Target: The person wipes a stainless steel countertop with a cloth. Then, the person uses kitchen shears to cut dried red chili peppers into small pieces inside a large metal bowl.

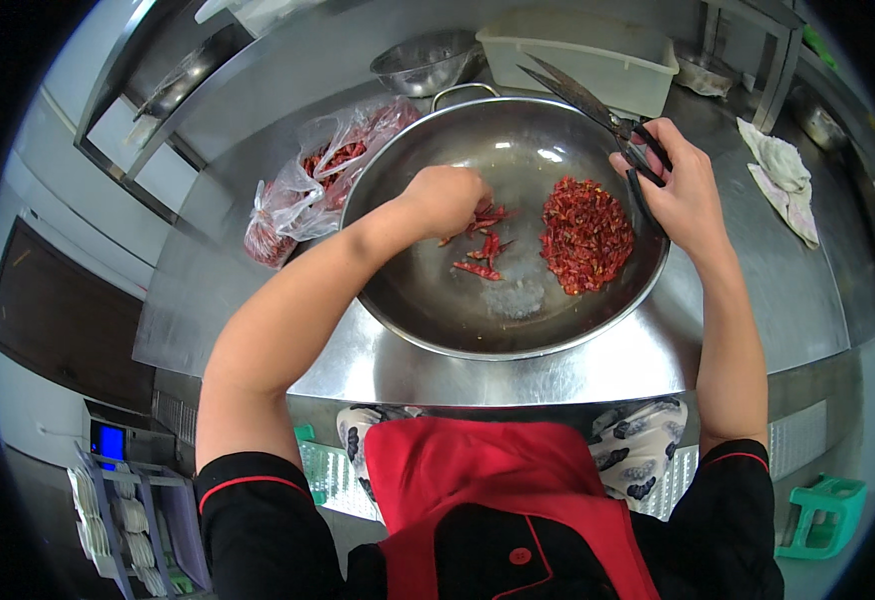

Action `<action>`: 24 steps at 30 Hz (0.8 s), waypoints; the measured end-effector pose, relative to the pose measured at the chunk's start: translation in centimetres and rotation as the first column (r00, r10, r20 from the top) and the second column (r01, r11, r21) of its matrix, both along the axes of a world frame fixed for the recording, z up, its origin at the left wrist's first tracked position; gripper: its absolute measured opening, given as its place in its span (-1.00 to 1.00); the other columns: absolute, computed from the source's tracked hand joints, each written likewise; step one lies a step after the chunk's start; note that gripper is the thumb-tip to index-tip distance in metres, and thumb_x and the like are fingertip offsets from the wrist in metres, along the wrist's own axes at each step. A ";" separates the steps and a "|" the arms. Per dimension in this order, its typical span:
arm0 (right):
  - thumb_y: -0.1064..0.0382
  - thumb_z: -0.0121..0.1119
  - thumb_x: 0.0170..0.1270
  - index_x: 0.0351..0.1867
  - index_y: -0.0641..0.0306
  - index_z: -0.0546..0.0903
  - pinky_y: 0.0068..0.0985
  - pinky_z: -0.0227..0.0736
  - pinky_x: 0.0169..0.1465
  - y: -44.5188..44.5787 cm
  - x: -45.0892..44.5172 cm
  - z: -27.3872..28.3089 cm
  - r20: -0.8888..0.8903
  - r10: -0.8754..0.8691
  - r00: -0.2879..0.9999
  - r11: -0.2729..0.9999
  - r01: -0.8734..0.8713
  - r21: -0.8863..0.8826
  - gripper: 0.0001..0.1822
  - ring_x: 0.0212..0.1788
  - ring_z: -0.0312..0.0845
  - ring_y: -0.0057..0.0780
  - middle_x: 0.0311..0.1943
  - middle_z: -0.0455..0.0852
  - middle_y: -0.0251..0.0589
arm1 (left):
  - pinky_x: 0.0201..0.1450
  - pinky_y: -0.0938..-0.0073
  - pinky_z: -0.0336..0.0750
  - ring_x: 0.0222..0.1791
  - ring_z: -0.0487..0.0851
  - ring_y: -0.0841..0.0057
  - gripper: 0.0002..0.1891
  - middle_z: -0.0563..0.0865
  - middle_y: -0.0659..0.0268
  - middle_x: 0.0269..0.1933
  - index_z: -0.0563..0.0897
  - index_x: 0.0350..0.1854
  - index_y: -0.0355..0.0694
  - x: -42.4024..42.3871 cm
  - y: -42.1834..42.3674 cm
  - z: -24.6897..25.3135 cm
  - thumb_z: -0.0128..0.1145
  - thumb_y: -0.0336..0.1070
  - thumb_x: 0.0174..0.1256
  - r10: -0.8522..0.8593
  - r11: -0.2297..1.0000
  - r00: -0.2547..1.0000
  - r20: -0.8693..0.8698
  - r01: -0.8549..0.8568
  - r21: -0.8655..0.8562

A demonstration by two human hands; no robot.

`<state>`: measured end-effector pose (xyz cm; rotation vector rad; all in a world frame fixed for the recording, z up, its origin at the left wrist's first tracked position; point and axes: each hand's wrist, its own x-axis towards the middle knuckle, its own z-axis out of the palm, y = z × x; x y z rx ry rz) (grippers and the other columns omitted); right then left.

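A wide steel pan [437, 322] with a loop handle stands before me. My left hand [449, 199] is inside it, fingers curled down at several whole dried red chilies [480, 270]. Its fingertips are hidden, so whether it grips any chili is unclear. At the pan's right rim, my right hand [681, 184] holds kitchen scissors [580, 94] with black handles. The scissor blades point up and left, slightly apart. Below them, a heap of cut dried chili pieces [586, 236] lies in the right half of the pan.
Clear plastic bags [317, 176] of dried chilies lie left of the pan on the steel table [775, 292]. Behind it are a steel bowl [426, 64] and a white plastic bin [587, 56]. A cloth [781, 176] lies at right. A green stool [824, 517] is on the floor.
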<state>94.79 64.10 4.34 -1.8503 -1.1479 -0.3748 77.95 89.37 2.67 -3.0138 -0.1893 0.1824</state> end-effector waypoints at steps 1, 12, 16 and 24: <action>-0.01 0.53 0.15 -0.12 0.36 0.57 -0.34 0.44 -0.25 -0.1 -0.2 0.3 -0.009 0.002 1.000 1.000 -0.002 0.003 -0.48 -0.46 0.50 -0.28 -0.51 0.60 -0.08 | -0.03 0.11 0.58 -0.08 0.72 0.11 -0.82 0.76 0.18 -0.17 0.74 -0.17 -0.15 0.0 0.1 0.2 0.35 -0.29 0.20 -0.001 1.000 0.999 0.034 0.001 -0.018; -0.32 0.48 0.05 -0.09 0.35 0.62 -0.18 0.54 0.02 0.3 -1.7 2.5 0.248 0.140 0.959 0.960 -0.070 -0.270 -0.27 -0.05 0.68 0.04 -0.16 0.76 0.01 | -0.33 0.50 0.44 -0.44 0.55 0.66 -0.85 0.68 0.36 -0.48 0.74 -0.20 -0.37 -5.2 0.6 4.2 0.26 -0.38 0.35 0.240 0.671 0.903 0.355 0.109 -0.733; -0.25 0.53 -0.02 -0.01 0.39 0.63 -0.19 0.50 0.14 1.4 -1.9 2.9 0.342 0.247 0.907 0.901 -0.085 -0.425 -0.24 0.03 0.62 0.02 -0.07 0.73 -0.01 | -0.32 0.48 0.45 -0.44 0.56 0.63 -0.86 0.68 0.32 -0.49 0.73 -0.21 -0.37 -5.8 1.1 4.2 0.27 -0.39 0.33 0.261 0.746 0.894 0.365 0.053 -0.663; -0.25 0.54 -0.06 -0.26 0.37 0.66 -0.21 0.56 -0.01 0.9 -4.3 1.7 0.395 0.275 0.877 0.863 -0.045 -0.503 -0.34 -0.15 0.69 -0.04 -0.31 0.73 -0.06 | -0.23 0.60 0.44 -0.35 0.52 0.71 -0.87 0.65 0.43 -0.39 0.69 -0.17 -0.36 -6.5 2.0 2.6 0.23 -0.39 0.42 0.239 0.666 0.929 0.282 0.054 -0.744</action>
